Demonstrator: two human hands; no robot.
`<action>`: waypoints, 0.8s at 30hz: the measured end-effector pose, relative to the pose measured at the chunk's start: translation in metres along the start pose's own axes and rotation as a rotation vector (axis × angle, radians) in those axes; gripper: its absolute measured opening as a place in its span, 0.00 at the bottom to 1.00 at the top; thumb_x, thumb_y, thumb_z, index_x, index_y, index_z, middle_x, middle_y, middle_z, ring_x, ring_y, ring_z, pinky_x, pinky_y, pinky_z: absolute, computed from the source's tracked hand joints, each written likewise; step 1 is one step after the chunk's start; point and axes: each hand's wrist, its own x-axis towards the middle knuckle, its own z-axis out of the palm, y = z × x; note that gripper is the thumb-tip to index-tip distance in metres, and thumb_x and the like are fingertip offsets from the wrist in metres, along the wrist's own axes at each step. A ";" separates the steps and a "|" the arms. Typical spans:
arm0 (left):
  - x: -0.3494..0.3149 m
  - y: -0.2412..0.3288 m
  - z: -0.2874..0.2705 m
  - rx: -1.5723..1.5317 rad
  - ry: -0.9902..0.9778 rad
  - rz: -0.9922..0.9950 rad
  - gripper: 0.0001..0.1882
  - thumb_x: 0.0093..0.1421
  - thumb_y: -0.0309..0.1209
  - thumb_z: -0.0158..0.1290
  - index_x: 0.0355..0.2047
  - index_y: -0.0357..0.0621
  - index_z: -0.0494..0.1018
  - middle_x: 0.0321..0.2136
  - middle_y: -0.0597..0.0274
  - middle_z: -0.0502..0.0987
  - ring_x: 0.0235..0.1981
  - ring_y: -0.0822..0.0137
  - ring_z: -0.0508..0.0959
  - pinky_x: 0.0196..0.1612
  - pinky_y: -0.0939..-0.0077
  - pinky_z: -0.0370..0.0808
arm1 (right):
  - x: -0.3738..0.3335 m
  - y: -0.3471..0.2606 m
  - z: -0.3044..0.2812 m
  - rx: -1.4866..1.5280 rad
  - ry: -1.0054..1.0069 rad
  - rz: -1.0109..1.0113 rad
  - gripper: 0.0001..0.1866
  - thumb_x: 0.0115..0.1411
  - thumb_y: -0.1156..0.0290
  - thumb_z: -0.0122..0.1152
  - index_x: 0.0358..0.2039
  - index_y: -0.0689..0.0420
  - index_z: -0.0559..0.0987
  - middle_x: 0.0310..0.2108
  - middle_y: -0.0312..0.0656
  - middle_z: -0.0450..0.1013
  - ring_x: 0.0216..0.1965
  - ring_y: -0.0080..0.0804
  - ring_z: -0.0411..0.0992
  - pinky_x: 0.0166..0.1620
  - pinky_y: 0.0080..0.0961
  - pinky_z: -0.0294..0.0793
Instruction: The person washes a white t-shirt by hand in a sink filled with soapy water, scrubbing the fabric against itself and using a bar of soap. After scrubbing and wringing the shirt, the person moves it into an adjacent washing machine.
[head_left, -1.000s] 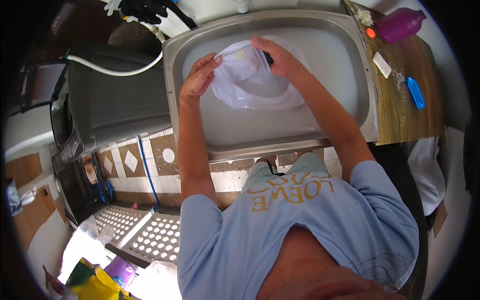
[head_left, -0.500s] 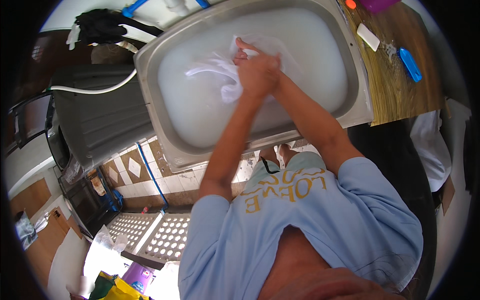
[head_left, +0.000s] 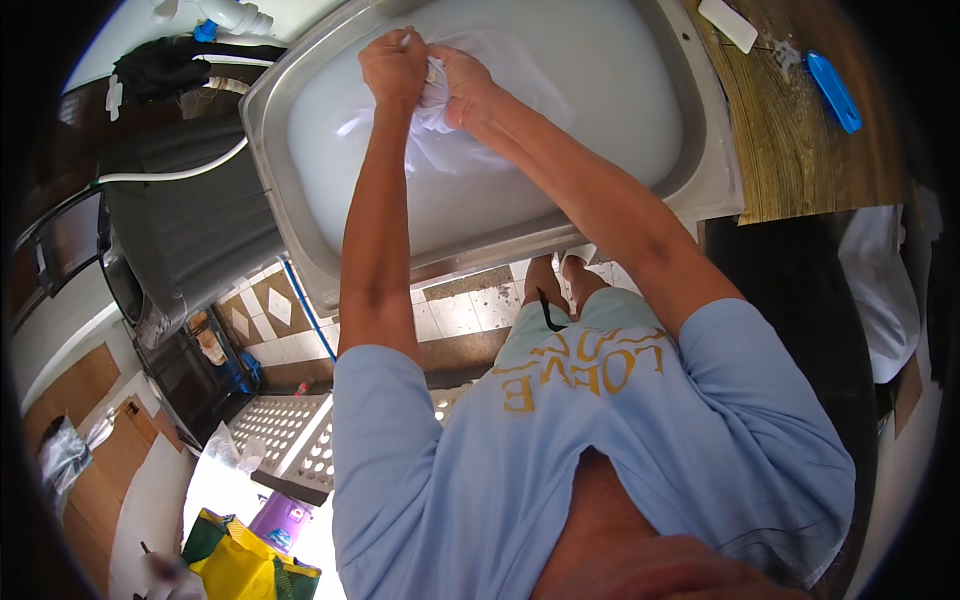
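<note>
The left hand (head_left: 393, 68), back upward, is clenched in a near fist, its fingers curled tight on a bunched, thin white cloth (head_left: 434, 98); the right hand (head_left: 467, 86) grasps the same cloth just beside it, thumb along the top, fingers bent around the folds with little gap. The cloth is at the left half of a rectangular stainless-steel sink (head_left: 718, 180), toward its far edge, its lower part spreading into cloudy whitish water (head_left: 600, 110). The left fingertips are hidden, and most of the right fingers are tucked behind the fabric. The submerged cloth's outline blurs into the water, so its full shape cannot be told; the picture's top cuts off the sink's far edge.
</note>
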 end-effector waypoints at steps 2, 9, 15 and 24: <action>-0.016 -0.011 0.016 -0.295 0.032 0.124 0.10 0.54 0.31 0.55 0.22 0.35 0.76 0.12 0.51 0.71 0.16 0.72 0.67 0.22 0.68 0.67 | -0.007 0.003 0.000 -0.119 0.022 -0.115 0.12 0.59 0.62 0.54 0.37 0.56 0.74 0.36 0.39 0.70 0.34 0.34 0.68 0.35 0.34 0.70; -0.011 0.014 0.001 -0.130 0.041 -0.084 0.12 0.50 0.34 0.57 0.20 0.37 0.76 0.13 0.49 0.72 0.14 0.60 0.68 0.22 0.67 0.68 | -0.012 -0.008 0.002 -0.052 0.026 -0.020 0.11 0.57 0.64 0.56 0.36 0.58 0.74 0.37 0.41 0.71 0.38 0.34 0.69 0.41 0.39 0.70; -0.065 0.046 0.042 0.003 0.188 0.225 0.18 0.54 0.38 0.55 0.19 0.32 0.75 0.08 0.52 0.64 0.13 0.68 0.60 0.20 0.69 0.64 | 0.005 -0.021 -0.046 -0.030 -0.277 0.060 0.21 0.65 0.51 0.40 0.46 0.54 0.68 0.43 0.43 0.68 0.42 0.36 0.69 0.43 0.38 0.71; -0.038 0.029 -0.010 0.334 0.296 0.561 0.14 0.54 0.39 0.59 0.37 0.46 0.76 0.32 0.59 0.74 0.27 0.60 0.71 0.30 0.71 0.69 | 0.002 -0.043 -0.009 0.121 0.060 0.041 0.21 0.64 0.55 0.48 0.45 0.62 0.69 0.44 0.48 0.71 0.43 0.45 0.71 0.48 0.46 0.71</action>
